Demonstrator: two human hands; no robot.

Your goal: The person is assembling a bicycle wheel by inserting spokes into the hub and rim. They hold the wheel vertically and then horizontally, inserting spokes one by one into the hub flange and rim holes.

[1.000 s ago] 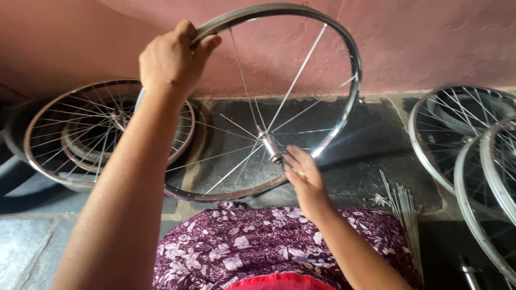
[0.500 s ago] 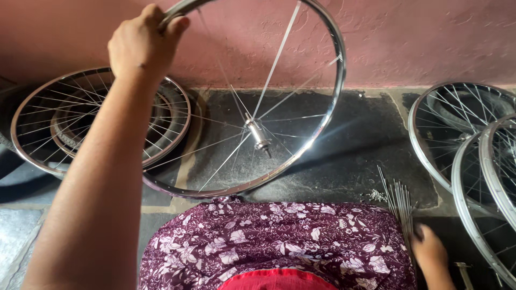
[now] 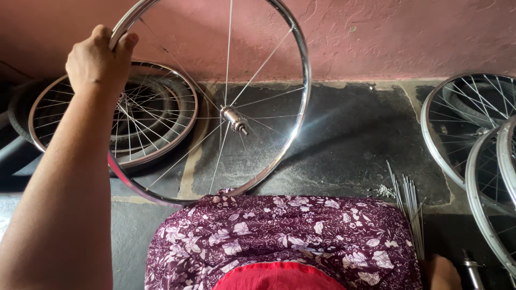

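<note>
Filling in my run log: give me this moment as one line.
left hand: gripping wheel rim | right hand: low by spokes | wheel: upright, hub bare

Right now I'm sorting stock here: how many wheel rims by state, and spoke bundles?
Partly spoked rim held upright by the left hand: 1
Fully spoked rims on the floor: 3
Loose spoke bundle: 1
Total: 5

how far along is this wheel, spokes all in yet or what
Partly laced. The hub sits in the bicycle rim with only some spokes fitted, leaving wide gaps. The left hand holds the rim upright against the lap, and the right hand is down by the loose spoke bundle. Most spokes look left to fit; the wheels alongside are densely spoked.
</note>
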